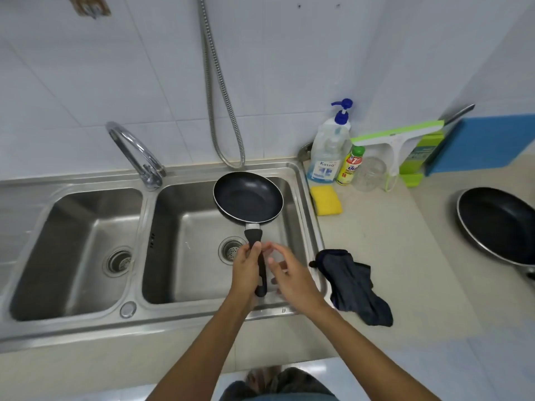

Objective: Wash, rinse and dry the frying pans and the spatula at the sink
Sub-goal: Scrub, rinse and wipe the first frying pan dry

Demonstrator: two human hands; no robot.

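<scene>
We hold the small frying pan (248,198) level over the right basin (185,256) of the sink. Our left hand (246,270) is wrapped around the near end of its black handle (254,235), and our right hand (292,276) floats just beside the handle, fingers spread and loose, gripping nothing. The large frying pan (498,224) waits far right on the counter (405,241), and we see no spatula. We think the danger is this one-hand grip at the handle's end: a wet pan can turn or slip and hit the steel, or drip onto the dark cloth (353,285) beside the sink's right rim.
</scene>
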